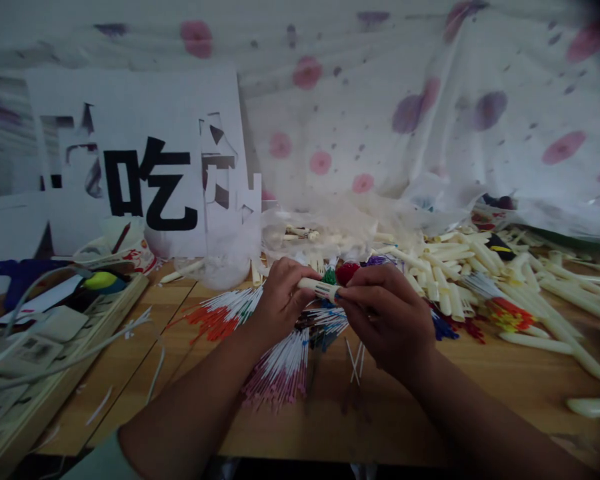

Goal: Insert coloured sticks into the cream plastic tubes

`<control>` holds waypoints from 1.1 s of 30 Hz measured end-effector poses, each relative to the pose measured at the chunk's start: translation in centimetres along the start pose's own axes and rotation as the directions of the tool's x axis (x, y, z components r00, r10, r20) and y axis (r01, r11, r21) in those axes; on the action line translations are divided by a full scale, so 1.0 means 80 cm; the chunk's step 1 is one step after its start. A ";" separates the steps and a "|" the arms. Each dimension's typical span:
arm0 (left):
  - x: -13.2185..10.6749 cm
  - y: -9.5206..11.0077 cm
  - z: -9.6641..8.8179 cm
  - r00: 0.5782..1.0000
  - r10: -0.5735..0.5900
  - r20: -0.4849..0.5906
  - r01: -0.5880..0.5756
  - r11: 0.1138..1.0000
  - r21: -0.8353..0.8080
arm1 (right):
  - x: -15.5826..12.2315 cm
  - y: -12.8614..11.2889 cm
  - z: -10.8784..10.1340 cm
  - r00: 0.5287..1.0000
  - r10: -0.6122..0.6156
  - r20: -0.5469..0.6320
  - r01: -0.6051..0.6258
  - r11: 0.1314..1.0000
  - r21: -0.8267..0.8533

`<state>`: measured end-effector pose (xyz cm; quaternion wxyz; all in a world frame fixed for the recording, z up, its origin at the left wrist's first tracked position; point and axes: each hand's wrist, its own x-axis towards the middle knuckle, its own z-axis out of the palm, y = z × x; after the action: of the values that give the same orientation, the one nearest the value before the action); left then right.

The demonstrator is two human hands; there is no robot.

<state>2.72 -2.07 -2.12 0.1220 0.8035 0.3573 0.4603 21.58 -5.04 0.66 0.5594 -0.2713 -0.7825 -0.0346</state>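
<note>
My left hand (286,297) is closed around a short cream plastic tube (317,288) with dark slots near its right end. My right hand (393,313) pinches at that slotted end; a small dark bit shows at its fingertips, too small to name. Behind the tube are a red round piece (347,273) and a green tuft (329,276). Below my hands, thin white sticks with pink tips (280,373) lie fanned on the table. White sticks with orange tips (220,317) lie left of my left hand, and blue-tipped ones (444,325) beside my right hand.
Cream plastic tubes (455,263) are heaped at the right, beside sticks with red and yellow tips (510,312). A wooden tray (80,333) with white blocks and cables stands left, near a blue glue gun (27,277). A white board (175,107) with a black character leans behind.
</note>
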 end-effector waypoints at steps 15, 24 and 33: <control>0.002 0.002 0.003 0.980 0.059 -0.191 -0.007 0.964 0.265 | -0.009 0.008 0.019 0.940 0.342 0.013 -0.337 0.918 0.211; 0.002 0.002 0.002 0.979 0.051 -0.198 0.014 0.950 0.313 | -0.009 0.013 0.023 0.881 0.468 0.063 -0.466 0.840 0.277; 0.001 0.003 0.004 0.972 0.075 -0.223 0.020 0.917 0.398 | -0.013 0.023 0.028 0.818 0.569 0.084 -0.565 0.770 0.297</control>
<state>3.13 -2.14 -2.16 -0.0930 0.7568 0.4435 0.4711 20.73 -3.08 -1.58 0.5832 -0.4035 -0.6566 0.2567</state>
